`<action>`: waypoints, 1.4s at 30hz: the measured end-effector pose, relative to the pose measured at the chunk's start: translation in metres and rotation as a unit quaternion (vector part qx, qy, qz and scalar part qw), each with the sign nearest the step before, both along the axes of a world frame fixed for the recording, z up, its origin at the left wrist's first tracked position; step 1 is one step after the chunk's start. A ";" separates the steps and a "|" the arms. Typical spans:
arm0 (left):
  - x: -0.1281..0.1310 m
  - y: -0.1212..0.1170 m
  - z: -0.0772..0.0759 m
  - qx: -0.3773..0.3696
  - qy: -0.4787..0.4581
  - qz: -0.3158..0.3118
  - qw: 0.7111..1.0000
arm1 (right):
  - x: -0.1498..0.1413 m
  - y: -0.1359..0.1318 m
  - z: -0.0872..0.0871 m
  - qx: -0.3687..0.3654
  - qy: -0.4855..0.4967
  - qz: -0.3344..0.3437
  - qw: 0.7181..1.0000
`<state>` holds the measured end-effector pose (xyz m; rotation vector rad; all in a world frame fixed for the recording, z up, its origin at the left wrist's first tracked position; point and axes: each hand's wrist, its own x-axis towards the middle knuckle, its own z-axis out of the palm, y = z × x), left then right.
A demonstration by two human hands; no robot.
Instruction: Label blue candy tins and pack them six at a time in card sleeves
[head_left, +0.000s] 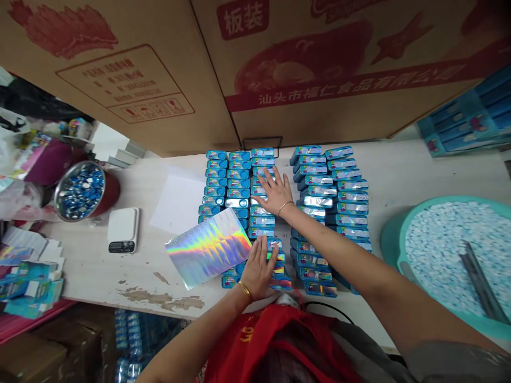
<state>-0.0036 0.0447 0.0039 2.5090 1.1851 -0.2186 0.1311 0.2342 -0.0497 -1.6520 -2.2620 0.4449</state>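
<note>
Small blue tins with printed lids stand close together in several columns on the white table. My right hand lies with fingers spread over the third column of tins, near its upper half. Lower in that column, my left hand rests flat on the tins, fingers stretched out. A shiny rainbow sticker sheet lies across the lower left tins, its right corner reaching my left hand; whether the hand touches it I cannot tell. To the right of my right hand stand further columns of tins, partly hidden by my forearm.
Large cardboard boxes wall off the back. At right stands a teal tub of small white pieces with a metal scoop. At left are a white scale, a metal bowl of blue wrapped pieces and white paper.
</note>
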 end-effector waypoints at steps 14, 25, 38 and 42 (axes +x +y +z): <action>0.029 0.027 0.014 -0.031 -0.148 0.164 0.975 | 0.017 -0.001 -0.001 -0.009 -0.012 0.006 1.000; 0.017 0.066 -0.017 0.062 -0.182 0.411 0.891 | -0.006 0.098 0.001 0.035 0.022 -0.003 0.999; 0.018 0.127 -0.040 -0.067 -0.227 0.433 0.870 | 0.004 0.100 -0.007 0.039 0.026 0.004 0.999; 0.020 0.139 -0.039 -0.113 -0.230 0.414 0.874 | 0.028 0.097 -0.011 0.039 0.014 0.004 0.999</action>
